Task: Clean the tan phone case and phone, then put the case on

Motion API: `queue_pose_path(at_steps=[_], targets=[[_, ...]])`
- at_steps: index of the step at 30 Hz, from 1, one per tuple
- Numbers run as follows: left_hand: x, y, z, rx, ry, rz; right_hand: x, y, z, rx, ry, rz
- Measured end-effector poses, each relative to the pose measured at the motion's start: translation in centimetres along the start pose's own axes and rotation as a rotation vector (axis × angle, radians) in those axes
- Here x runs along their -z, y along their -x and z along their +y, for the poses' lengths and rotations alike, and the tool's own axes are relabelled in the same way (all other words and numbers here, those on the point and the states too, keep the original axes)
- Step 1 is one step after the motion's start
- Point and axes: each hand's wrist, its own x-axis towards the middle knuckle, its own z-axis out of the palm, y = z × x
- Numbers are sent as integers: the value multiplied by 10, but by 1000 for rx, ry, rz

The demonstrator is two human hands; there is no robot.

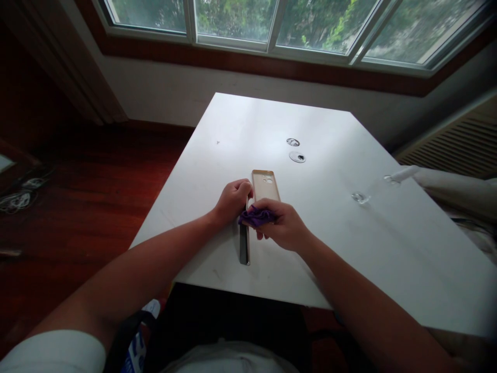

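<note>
the dark, slim phone (243, 248) stands on its long edge just below the middle of the frame, its lower end bare and its upper part hidden by the hands. the left hand (234, 199) is curled closed at the phone's upper end, its fingers mostly hidden. the right hand (285, 225) pinches a bunched purple cloth (257, 216) against the phone's upper edge. just behind that hand, at the frame's centre, a beige phone case (264, 178) lies on the white table (318, 248), its lower end covered by the hand. above it and to the right are two round fittings, an upper one (293, 142) and a lower one (297, 157). windows (235, 20) span the top, and reddish floorboards (97, 207) fill the left side.
</note>
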Motion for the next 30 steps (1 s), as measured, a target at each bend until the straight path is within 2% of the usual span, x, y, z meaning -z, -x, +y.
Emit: queue_pose_path(at_steps=[10,14,19,25,30], targets=[[-3,2,4,0,-16,-5,6,4,-20,-342,-97,-368],[-4,3,4,27,-3,-10,5,4,-22,-367,-113,-437],[-6,3,2,51,20,-27,1,4,-14,-225,-55,-317],[-6,6,4,71,52,-90,1,-3,-7,-61,6,26],[-7,6,-2,72,107,-125,3,-11,-3,-23,-18,214]])
